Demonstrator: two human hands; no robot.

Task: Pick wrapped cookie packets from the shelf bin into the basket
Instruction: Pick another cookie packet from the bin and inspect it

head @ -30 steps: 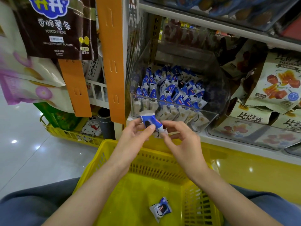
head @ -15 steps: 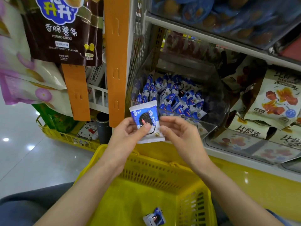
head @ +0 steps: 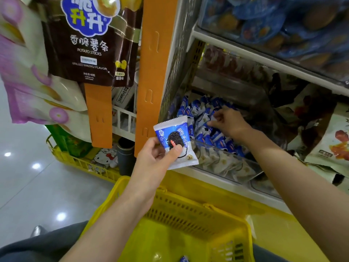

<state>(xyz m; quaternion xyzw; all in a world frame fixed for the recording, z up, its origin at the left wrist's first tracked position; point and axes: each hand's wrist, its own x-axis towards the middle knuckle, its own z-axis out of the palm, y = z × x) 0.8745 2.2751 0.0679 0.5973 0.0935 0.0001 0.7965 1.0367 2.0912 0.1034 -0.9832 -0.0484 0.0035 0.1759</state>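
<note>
My left hand (head: 157, 156) pinches a blue-and-white wrapped cookie packet (head: 174, 140) by its lower edge, held upright in front of the shelf, above the far rim of the yellow basket (head: 170, 203). My right hand (head: 226, 121) reaches into the clear shelf bin (head: 226, 167), fingers curled down among the heap of blue cookie packets (head: 200, 112); whether it grips one is hidden. Another packet (head: 184, 259) lies on the basket floor at the bottom edge of view.
An orange upright strip (head: 151, 72) stands left of the bin. Hanging snack bags (head: 88, 40) fill the upper left. Other snack bags (head: 328, 140) lie right of the bin, a shelf (head: 264, 59) of blue tubs above. A second yellow basket (head: 83, 163) sits on the floor at left.
My right hand let go of the held packet and moved up and right into the bin. My left hand kept the packet and shifted slightly. The view tilted down toward the basket.
</note>
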